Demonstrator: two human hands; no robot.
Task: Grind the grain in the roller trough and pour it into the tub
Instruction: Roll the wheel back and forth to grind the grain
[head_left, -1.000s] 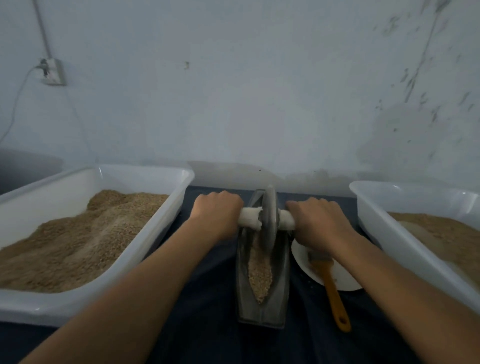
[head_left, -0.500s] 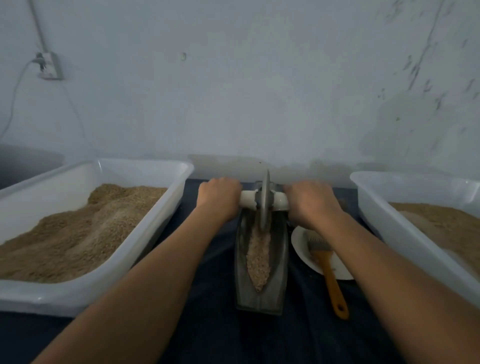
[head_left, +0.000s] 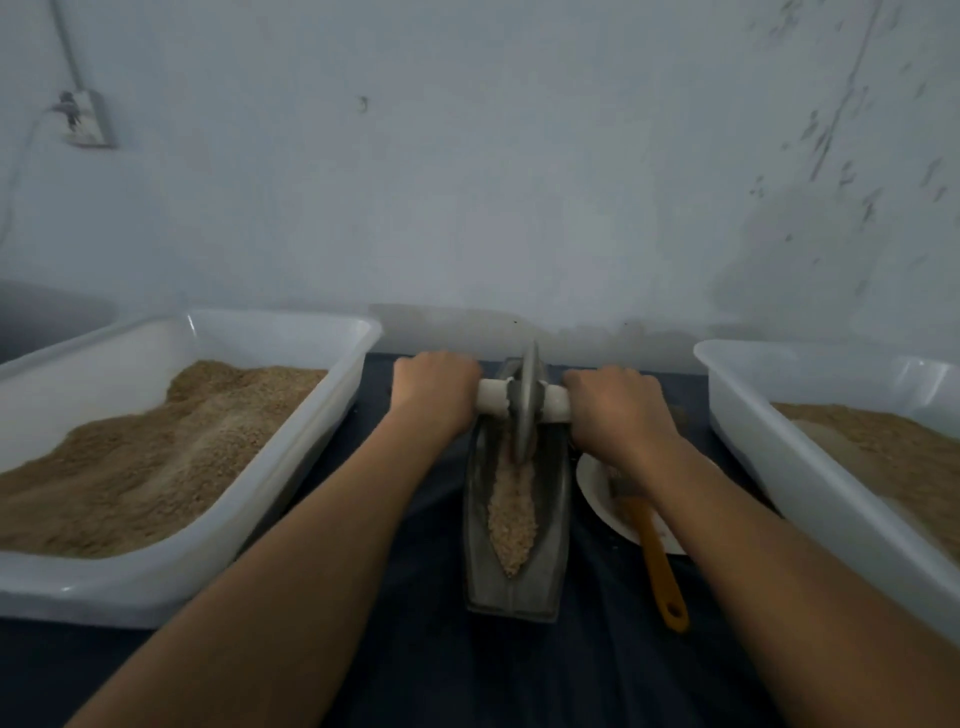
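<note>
A dark tabletop (head_left: 415, 649) sits by a pale wall. The left hand (head_left: 434, 392) and right hand (head_left: 615, 410) curl their fingers around the white handle (head_left: 493, 402) of the roller wheel (head_left: 527, 410). The wheel stands in the grain (head_left: 511, 512) at the far end of the trough (head_left: 514, 519), between two white tubs (head_left: 291, 467) at the tabletop's side edges.

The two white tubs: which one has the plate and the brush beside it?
The tub on the right. The white plate with the orange-handled brush lies between it and the trough; the left tub has neither.

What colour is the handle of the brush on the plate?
Orange brush handle, clearest in the head view.
</note>
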